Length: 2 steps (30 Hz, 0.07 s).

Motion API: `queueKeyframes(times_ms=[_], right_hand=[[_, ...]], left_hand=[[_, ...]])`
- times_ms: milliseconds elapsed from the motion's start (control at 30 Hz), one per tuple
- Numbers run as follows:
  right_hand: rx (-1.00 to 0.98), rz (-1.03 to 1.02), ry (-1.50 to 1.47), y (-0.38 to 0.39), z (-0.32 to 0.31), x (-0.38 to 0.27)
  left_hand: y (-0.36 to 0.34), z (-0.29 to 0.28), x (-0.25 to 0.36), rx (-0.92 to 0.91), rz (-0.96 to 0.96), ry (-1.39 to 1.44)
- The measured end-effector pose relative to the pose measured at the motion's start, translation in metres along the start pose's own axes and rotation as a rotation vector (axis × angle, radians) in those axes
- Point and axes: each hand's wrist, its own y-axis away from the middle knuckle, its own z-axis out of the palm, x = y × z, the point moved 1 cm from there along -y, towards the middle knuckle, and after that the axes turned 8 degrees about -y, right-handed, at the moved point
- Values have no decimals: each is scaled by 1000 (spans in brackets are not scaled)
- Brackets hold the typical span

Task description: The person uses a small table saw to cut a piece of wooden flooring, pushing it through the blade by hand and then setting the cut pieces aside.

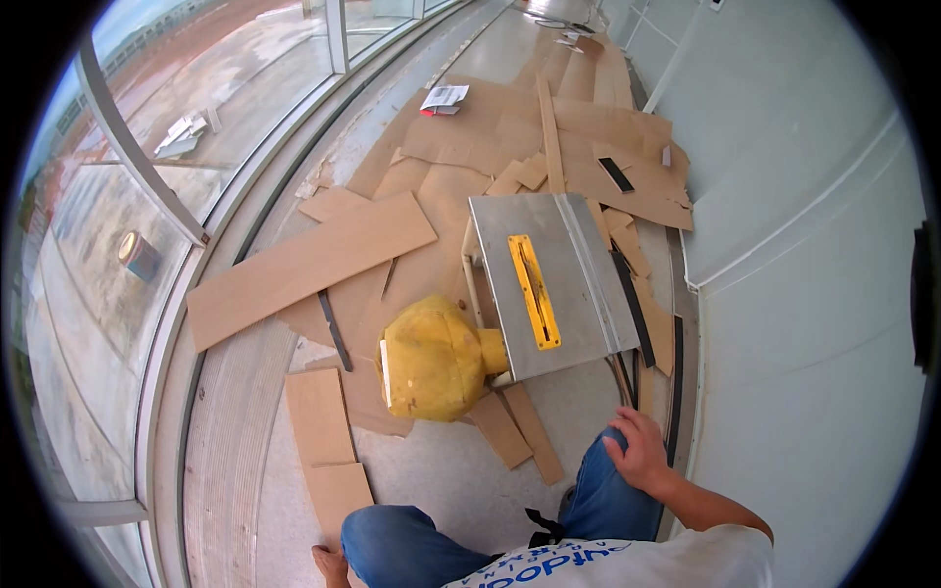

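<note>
My left hand point(331, 566) is at the lower edge, closed around the side of a light brown wooden board point(338, 493) beside my left knee; part of the hand is cut off by the frame. That board meets or overlaps another wooden board point(319, 416); I cannot tell which. My right hand point(639, 448) rests over my right knee, holding nothing, its fingers loosely apart. In front of me stands a table saw with a grey metal top point(578, 294) and a yellow blade insert point(534, 292). A yellow cloth-like bag point(431, 358) is attached at its left side.
A long wide board point(314, 267) lies left of the saw. Brown cardboard sheets point(470, 127), wood offcuts point(505, 431) and black strips point(333, 328) cover much of the floor. Window frames point(137, 167) line the left; a pale wall point(804, 294) bounds the right. Papers point(445, 96) lie farther off.
</note>
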Motion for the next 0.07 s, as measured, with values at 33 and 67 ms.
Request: queueKeyframes(times_ms=[33,67], right_hand=[[9,-8,-8,-2,-1,-2],[7,-5,-20,-2,0,-3]], left_hand=[[1,8,-4,-70,-3,70],[-5,-6,-8,-67,-7,60]])
